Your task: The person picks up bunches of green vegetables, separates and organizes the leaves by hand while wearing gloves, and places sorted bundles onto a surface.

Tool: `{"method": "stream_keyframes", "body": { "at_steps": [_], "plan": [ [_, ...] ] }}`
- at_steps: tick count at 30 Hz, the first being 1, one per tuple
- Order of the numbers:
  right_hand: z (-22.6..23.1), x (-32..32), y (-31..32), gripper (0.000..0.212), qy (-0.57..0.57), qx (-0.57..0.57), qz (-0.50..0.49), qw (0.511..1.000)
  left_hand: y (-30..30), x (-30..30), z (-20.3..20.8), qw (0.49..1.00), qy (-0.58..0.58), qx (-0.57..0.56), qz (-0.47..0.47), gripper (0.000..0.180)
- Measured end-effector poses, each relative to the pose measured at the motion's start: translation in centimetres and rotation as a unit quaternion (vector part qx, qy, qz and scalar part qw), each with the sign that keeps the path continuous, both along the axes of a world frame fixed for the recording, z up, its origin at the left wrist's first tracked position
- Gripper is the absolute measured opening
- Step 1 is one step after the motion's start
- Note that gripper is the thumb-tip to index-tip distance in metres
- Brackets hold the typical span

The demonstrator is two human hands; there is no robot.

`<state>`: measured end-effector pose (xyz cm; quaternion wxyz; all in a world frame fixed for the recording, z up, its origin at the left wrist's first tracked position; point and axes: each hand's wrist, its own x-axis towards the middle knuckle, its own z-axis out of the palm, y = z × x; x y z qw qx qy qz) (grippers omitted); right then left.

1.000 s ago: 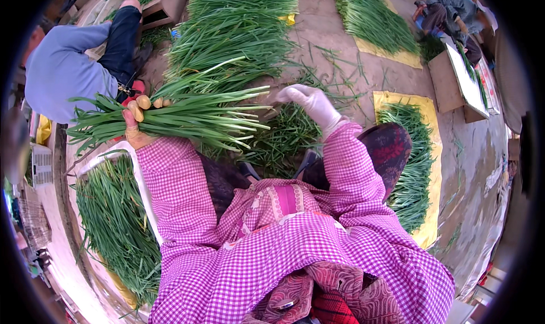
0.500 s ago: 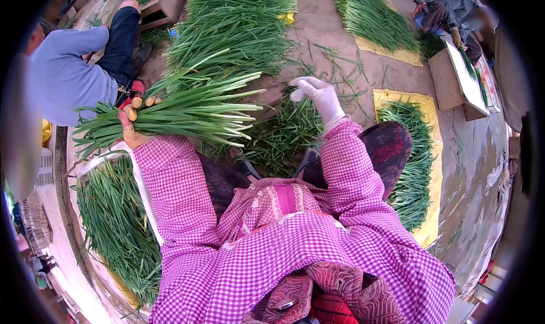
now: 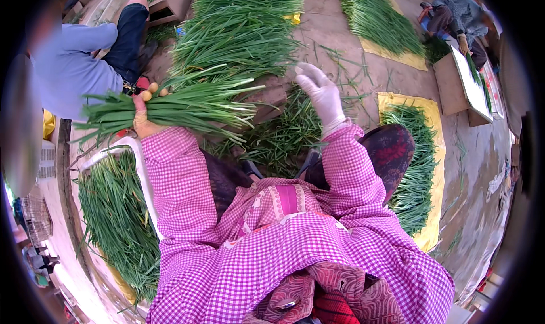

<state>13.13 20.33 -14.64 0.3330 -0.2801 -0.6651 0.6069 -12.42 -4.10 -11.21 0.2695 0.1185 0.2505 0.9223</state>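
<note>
My left hand (image 3: 142,118) is closed around a thick bunch of green chives (image 3: 193,107), its pale stem ends pointing right and its leafy ends hanging left. Yellowish fingertip covers show on that hand. My right hand (image 3: 321,92), in a thin white glove, is raised in front of me with the fingers stretched out and nothing in them. Loose green trimmings (image 3: 284,134) lie on the ground between my feet, below and between the two hands.
A large bed of chives (image 3: 238,34) spreads ahead. More chives (image 3: 119,222) lie at my left in a white-edged holder, others on a yellow sheet (image 3: 435,171) at my right. A person in grey-blue (image 3: 74,68) sits close at left; another (image 3: 460,17) works by a box at far right.
The bunch in my left hand has tilted, its stem ends shifting slightly. My right hand's fingers have straightened from a more curled pose. The whole view has moved a little.
</note>
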Motion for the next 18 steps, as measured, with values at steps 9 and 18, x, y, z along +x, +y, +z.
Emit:
{"method": "stream_keyframes", "body": {
  "at_steps": [9, 18],
  "plan": [
    [5.5, -4.4, -6.9, 0.12, -0.067, 0.41, 0.123, 0.901, 9.1, 10.3, 7.1, 0.964, 0.006, -0.256, -0.07, 0.032],
    [2.5, 0.1, -2.6, 0.048, 0.148, -0.326, 0.147, 0.922, 13.4, 12.8, 7.8, 0.911, 0.227, -0.23, -0.255, 0.06]
  ]
}}
